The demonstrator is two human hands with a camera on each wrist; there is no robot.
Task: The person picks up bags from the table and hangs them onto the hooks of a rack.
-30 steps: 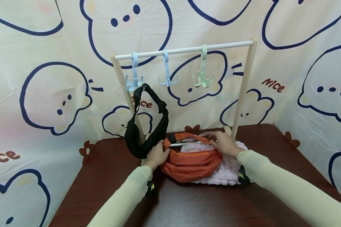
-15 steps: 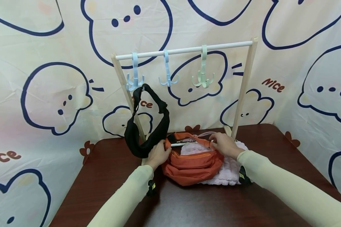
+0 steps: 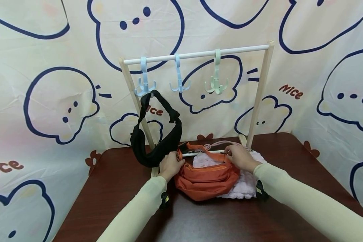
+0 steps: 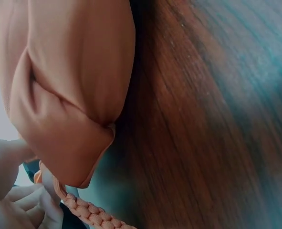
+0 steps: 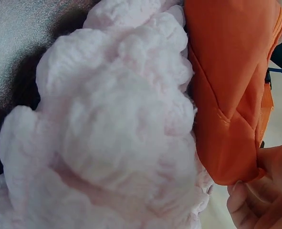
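Note:
An orange waist bag [image 3: 205, 176] is held by both hands at its two ends, its front with a zipped pocket facing me. My left hand [image 3: 170, 165] grips the left end, and in the left wrist view its curled fingers [image 4: 33, 205] lie by the bag's corner and a braided cord [image 4: 95, 213]. At the opposite end my right hand [image 3: 240, 157] pinches the corner, thumb and fingers plain in the right wrist view. The orange strap [image 3: 213, 154] arches behind the bag. Under and behind its right side lies a fluffy pale pink bag [image 5: 117, 124].
A rack with a white bar [image 3: 196, 54] stands at the back. Two blue hooks and a green hook [image 3: 216, 75] hang from it. A black waist bag [image 3: 157, 151] hangs from the left blue hook, close to my left hand. The dark wooden table [image 3: 211, 222] extends in front.
The orange bag has shifted slightly right and toward me. My left hand has moved a little right with it; my right hand barely moved. The black bag and left hook have swung slightly.

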